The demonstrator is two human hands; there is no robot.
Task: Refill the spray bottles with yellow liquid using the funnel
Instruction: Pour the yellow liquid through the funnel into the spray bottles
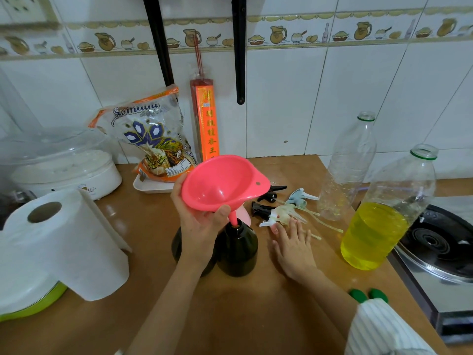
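Note:
My left hand grips the pink funnel, tilted, its spout tip in the neck of a dark spray bottle. A second dark bottle stands just left, mostly hidden behind my wrist. A pink bottle peeks out behind the funnel spout. My right hand lies flat and open on the wooden counter, fingertips next to several loose spray heads. A clear bottle half full of yellow liquid stands uncapped at the right, with an empty clear bottle behind it.
A paper towel roll and a white cooker stand at the left. A rice bag on a tray and an incense pack lean on the tiled wall. A gas stove borders the right. Two green caps lie near my right sleeve.

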